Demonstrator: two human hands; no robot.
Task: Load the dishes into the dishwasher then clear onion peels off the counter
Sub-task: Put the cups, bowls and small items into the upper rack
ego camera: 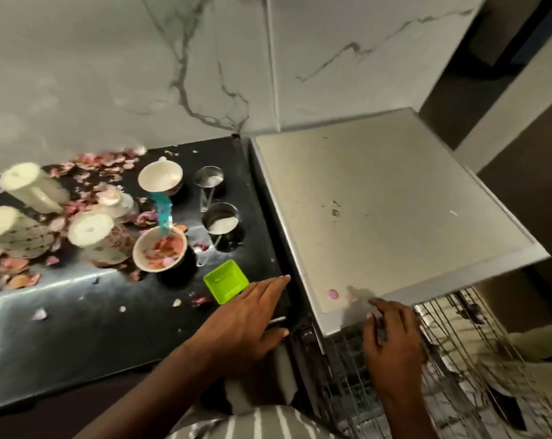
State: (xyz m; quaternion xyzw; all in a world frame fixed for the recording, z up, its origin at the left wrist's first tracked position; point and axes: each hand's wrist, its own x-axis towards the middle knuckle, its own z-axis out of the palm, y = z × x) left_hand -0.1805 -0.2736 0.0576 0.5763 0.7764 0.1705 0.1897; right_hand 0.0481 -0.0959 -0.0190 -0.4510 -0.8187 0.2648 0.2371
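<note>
Two steel cups (221,224) seemingly hold white powder; a bowl (160,248) holds peels; both hands' fingers extended, empty.

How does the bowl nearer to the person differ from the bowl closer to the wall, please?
The near bowl holds pink onion peels and a teal utensil leans into it; the far bowl looks empty and holds no utensil. The near bowl stands beside the lower steel cup, the far bowl beside the upper steel cup. Both are round, pale inside and upright on the black counter.
</note>
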